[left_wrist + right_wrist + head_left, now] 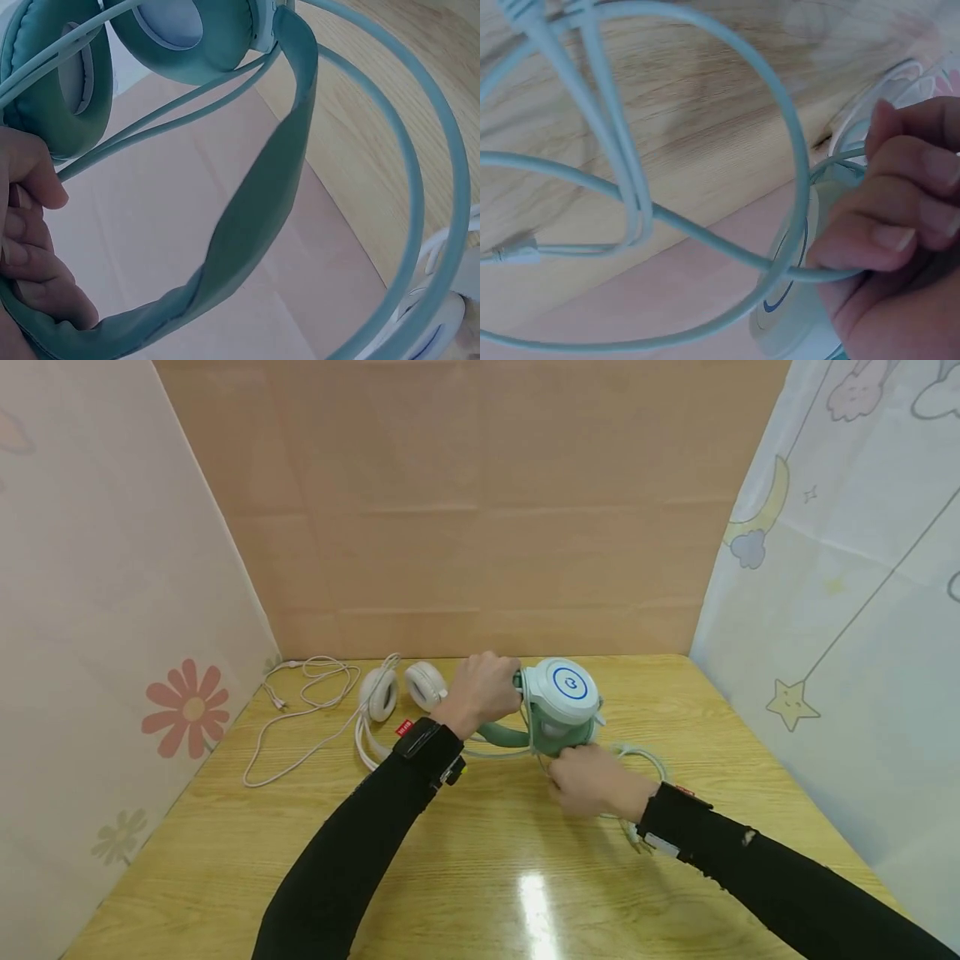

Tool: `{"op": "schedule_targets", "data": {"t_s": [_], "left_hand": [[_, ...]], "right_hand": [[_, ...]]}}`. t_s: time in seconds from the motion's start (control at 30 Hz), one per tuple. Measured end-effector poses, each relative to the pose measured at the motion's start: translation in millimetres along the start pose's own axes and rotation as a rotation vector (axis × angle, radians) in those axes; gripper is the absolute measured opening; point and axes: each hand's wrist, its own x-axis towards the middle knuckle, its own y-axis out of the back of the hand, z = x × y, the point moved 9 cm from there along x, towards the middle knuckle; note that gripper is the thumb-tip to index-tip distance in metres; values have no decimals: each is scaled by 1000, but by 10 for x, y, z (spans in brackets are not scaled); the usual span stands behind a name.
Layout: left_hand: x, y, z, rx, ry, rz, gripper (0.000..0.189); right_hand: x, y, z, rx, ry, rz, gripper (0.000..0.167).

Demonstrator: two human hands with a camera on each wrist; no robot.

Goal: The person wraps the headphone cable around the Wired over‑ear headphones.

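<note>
A pair of green headphones is held up over the middle of the table. My left hand grips its padded headband, fingers curled round the band in the left wrist view. Both ear cups show at the top of that view. Just below the cups, my right hand holds the light green cable in its curled fingers. The cable loops out past the hand, and its plugs hang by the right wrist.
White headphones lie at the back left, beside my left forearm. Their white cable spreads in loops toward the table's left edge. A brown paper-covered panel stands behind the wooden table, with patterned cloth walls at both sides.
</note>
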Motion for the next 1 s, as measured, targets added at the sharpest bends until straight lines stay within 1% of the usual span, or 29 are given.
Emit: {"op": "schedule_targets", "data": {"t_s": [0.1,0.2,0.4,0.57,0.7,0.87,1.0], "left_hand": [[4,2,7,3,-2,0,30],[11,5,19,5,-9,6,30],[17,-6,22,16,-19,18,30],[8,-19,-15,38,-7,17,32],[-2,-14,-35,52,-1,20,32],[2,-3,-40,35,4,24,31],[7,15,-37,17,7,33,30]], "right_hand": [[7,47,30,153,-24,-19,42],[18,120,50,293,-29,-15,42],[34,249,85,491,-21,0,40],[47,299,65,608,18,-23,39],[50,325,36,664,42,-56,39],[30,362,42,734,35,-90,36],[11,422,64,801,30,-94,34]]}}
